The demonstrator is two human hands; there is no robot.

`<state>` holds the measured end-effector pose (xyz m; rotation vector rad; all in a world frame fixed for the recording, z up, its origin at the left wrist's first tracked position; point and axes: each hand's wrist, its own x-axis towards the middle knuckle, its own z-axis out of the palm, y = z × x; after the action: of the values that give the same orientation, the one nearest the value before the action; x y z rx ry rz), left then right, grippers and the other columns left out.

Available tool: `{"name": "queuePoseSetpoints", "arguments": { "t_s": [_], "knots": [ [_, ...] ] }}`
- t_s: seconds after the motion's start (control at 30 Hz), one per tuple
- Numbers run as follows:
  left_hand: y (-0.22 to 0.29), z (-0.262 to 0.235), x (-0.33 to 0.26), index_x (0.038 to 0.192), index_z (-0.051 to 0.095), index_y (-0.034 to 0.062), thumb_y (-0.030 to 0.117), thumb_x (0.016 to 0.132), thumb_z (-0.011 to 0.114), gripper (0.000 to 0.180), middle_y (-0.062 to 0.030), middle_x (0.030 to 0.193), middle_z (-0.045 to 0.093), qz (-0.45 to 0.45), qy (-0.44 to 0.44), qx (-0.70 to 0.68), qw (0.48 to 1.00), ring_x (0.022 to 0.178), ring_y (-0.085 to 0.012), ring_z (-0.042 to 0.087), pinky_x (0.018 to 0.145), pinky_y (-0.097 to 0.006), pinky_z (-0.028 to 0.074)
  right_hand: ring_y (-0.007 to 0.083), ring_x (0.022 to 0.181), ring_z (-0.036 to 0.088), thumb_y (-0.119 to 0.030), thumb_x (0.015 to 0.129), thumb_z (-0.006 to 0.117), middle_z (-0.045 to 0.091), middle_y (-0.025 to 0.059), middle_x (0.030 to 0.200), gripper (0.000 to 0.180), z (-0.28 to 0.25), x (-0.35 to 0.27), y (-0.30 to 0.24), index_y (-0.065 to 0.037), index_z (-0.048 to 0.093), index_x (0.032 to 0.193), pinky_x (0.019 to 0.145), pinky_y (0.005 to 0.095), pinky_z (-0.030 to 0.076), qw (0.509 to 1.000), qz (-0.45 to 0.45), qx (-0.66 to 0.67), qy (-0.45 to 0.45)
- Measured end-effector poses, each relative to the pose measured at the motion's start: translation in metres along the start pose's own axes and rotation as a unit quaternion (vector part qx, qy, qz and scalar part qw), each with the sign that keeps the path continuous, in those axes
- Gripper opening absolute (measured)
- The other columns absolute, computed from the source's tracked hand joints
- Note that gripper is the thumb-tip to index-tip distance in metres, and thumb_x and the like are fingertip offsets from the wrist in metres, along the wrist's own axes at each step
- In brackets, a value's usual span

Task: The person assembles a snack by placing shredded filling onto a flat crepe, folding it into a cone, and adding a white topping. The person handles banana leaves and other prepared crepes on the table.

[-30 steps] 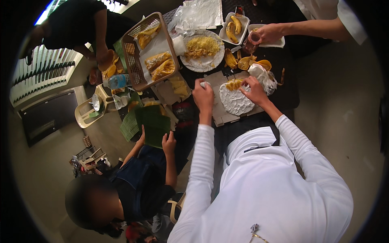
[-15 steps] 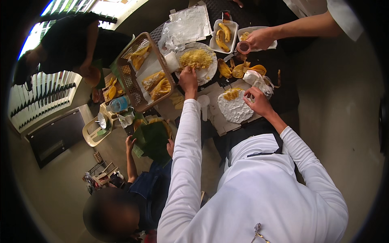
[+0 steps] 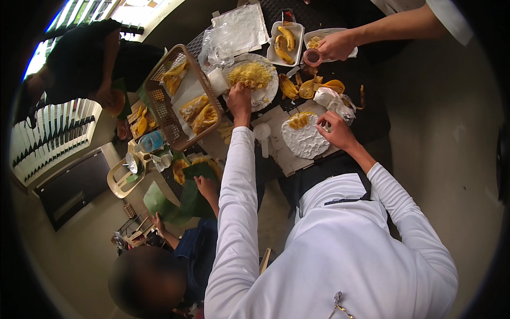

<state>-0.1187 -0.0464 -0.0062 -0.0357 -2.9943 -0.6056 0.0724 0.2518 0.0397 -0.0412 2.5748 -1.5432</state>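
Observation:
My left hand reaches out over a round plate heaped with yellow shredded food, fingers down at the heap's near edge. Whether it grips any of the food I cannot make out. My right hand rests with curled fingers at the right rim of a white flat sheet, which lies on a board and carries a few yellow pieces at its far edge. My white sleeves run up from the lower edge.
A woven basket tray with wrapped yellow pieces stands left of the plate. White trays of bananas, peels and plastic bags lie beyond. Another person's hand holds a small red cup. A person with green leaves sits lower left.
My left hand has gone from beside the white sheet out to the plate of shredded food and stays there. My right hand has kept its place at the sheet's rim.

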Motion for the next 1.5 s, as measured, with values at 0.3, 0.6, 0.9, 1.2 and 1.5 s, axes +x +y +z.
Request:
{"name": "queuePoseSetpoints", "arguments": {
  "t_s": [0.3,0.6,0.9,1.2,1.5],
  "knots": [
    [0.002,0.004,0.007,0.096,0.069,0.0047,0.019,0.084,0.069,0.019,-0.0183,0.094,0.071,-0.023,-0.009,-0.009,1.0,0.086,-0.0383,0.069,0.074,-0.046,0.054,0.0242,0.082,0.061,-0.01,0.084,0.074,0.06,0.0084,0.085,0.013,-0.003,-0.008,0.003,-0.004,0.065,0.091,0.076,0.0361,0.051,1.0,0.015,0.006,-0.002],
    [0.012,0.009,0.0,0.086,0.069,0.0002,0.018,0.083,0.073,0.019,-0.0178,0.074,0.069,-0.138,0.037,-0.152,0.978,0.066,-0.0288,0.068,0.065,-0.038,0.053,0.0246,0.084,0.062,-0.011,0.085,0.073,0.061,0.0091,0.085,0.013,-0.004,-0.011,0.004,-0.004,0.065,0.091,0.078,0.0366,0.051,1.0,0.015,0.007,0.002],
    [-0.003,0.011,-0.014,0.092,0.063,0.011,0.019,0.096,0.065,0.01,0.0037,0.068,0.049,-0.402,-0.066,-0.64,0.651,0.056,-0.0089,0.044,0.051,-0.026,0.036,0.0234,0.081,0.065,-0.013,0.085,0.073,0.064,0.0094,0.086,0.014,0.01,-0.002,0.008,-0.002,0.066,0.091,0.076,0.0353,0.052,0.999,0.014,0.045,0.001],
    [0.019,-0.042,-0.027,0.095,0.061,0.0118,0.018,0.098,0.064,0.007,0.0046,0.073,0.05,-0.358,-0.091,-0.67,0.644,0.058,-0.0075,0.044,0.05,-0.023,0.036,0.016,0.093,0.068,-0.019,0.092,0.071,0.072,0.0077,0.106,0.025,0.047,0.058,0.0,-0.003,0.069,0.111,0.084,0.0307,0.053,0.972,0.077,0.221,-0.031],
    [0.045,-0.085,-0.05,0.102,0.068,0.005,0.018,0.096,0.068,0.014,0.0051,0.073,0.055,-0.29,-0.148,-0.616,0.718,0.058,-0.0038,0.049,0.05,-0.019,0.037,0.0181,0.109,0.066,-0.018,0.1,0.062,0.064,0.008,0.121,0.037,0.097,0.153,-0.05,-0.003,0.057,0.133,0.095,0.0319,0.055,0.781,0.144,0.583,-0.174]
  ]
}}
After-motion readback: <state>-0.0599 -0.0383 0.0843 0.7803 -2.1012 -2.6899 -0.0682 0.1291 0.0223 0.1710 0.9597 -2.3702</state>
